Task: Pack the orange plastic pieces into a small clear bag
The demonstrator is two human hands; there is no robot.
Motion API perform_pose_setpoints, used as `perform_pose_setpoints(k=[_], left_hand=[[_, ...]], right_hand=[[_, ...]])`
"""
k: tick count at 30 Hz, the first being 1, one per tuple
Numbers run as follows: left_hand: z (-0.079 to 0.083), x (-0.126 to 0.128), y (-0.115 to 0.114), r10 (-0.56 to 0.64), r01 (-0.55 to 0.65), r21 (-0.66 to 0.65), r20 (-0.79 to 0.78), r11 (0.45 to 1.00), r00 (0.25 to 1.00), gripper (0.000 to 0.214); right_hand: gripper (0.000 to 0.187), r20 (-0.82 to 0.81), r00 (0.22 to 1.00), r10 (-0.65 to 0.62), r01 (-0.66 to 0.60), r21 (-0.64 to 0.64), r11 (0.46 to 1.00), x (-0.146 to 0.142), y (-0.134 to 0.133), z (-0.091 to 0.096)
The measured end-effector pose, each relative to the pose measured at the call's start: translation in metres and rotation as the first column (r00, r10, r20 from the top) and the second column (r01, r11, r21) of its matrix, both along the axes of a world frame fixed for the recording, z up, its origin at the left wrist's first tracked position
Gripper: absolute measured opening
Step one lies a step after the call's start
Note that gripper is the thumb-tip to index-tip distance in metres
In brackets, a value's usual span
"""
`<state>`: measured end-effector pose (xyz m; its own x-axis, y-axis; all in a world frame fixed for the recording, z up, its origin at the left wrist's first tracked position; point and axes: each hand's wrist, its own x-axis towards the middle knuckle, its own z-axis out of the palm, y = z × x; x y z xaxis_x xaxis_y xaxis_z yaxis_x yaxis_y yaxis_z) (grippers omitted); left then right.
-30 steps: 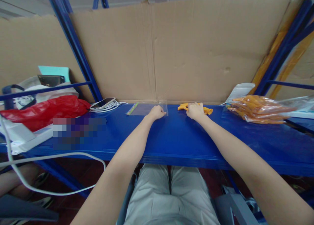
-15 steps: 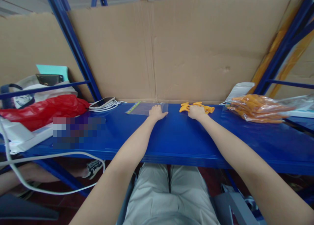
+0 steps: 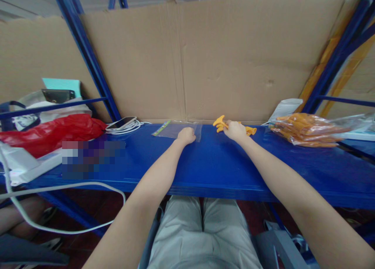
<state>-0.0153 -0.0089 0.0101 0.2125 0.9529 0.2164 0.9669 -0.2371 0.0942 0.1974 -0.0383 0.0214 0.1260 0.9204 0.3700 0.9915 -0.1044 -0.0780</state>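
A clear plastic bag point(image 3: 165, 131) with a green and yellow printed strip at its left end lies flat near the back of the blue shelf. My left hand point(image 3: 186, 136) is on its right part, fingers curled in and closed on the film. Over to the right, my right hand point(image 3: 234, 131) grips an orange plastic piece point(image 3: 220, 121) with a T-shaped end, slightly raised and tilted. Its other end is hidden in the fist. More orange pieces point(image 3: 251, 131) lie on the shelf under and beside that hand.
At the right lies a clear bag full of orange pieces point(image 3: 304, 130). A phone point(image 3: 125, 122), a coiled white cable point(image 3: 129, 128) and a red bag point(image 3: 58, 132) are on the left. Cardboard point(image 3: 234, 58) walls the back. Another person's leg point(image 3: 23, 212) shows below left.
My left hand's fingers and thumb have drawn in from lying spread on the bag. My right hand has lifted and tilted one orange piece off the others.
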Motion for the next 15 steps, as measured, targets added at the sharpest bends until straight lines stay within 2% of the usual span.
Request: perform_pose_setpoints(k=[3,7,10,15], left_hand=[[-0.001,0.002,0.002,-0.107,0.106,0.011,0.054,0.994,0.993,0.017],[-0.006,0.007,0.005,-0.248,0.246,0.027,0.129,0.969,0.96,0.01],[-0.008,0.01,0.007,-0.251,0.241,0.076,0.177,0.967,0.951,0.008],[-0.008,0.008,0.011,-0.232,0.196,0.165,0.243,0.967,0.942,0.008]], right_hand=[[0.034,0.049,0.995,0.084,-0.085,0.037,0.996,-0.009,-0.005,0.002],[0.033,0.107,0.963,0.249,-0.25,-0.002,0.968,-0.021,-0.009,0.001],[0.033,0.137,0.94,0.313,-0.307,-0.062,0.95,-0.026,-0.011,0.0],[0.034,0.198,0.927,0.318,-0.298,-0.126,0.946,-0.024,-0.013,0.001]])
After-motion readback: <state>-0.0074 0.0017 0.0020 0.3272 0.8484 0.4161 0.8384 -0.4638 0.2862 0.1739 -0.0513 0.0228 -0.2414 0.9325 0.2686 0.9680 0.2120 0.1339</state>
